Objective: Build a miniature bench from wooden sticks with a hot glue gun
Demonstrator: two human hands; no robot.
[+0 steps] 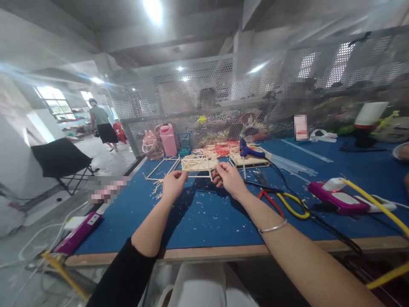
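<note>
Both my hands hold up a small frame of thin wooden sticks (200,163) above the blue table (204,221). My left hand (173,185) pinches its lower left end with closed fingers. My right hand (227,178) grips the lower right end, fingers curled; a silver bangle (272,228) sits on that forearm. Loose sticks and wood chips (159,186) lie on the mat just under and left of the frame.
A blue glue gun (249,150) rests on another stick model (247,160) behind. Red and yellow pliers (281,200), a purple box (338,199) and cables lie right. Pink bottle (168,140), mesh screen, people beyond it; a folding chair (60,160) and a walking person left.
</note>
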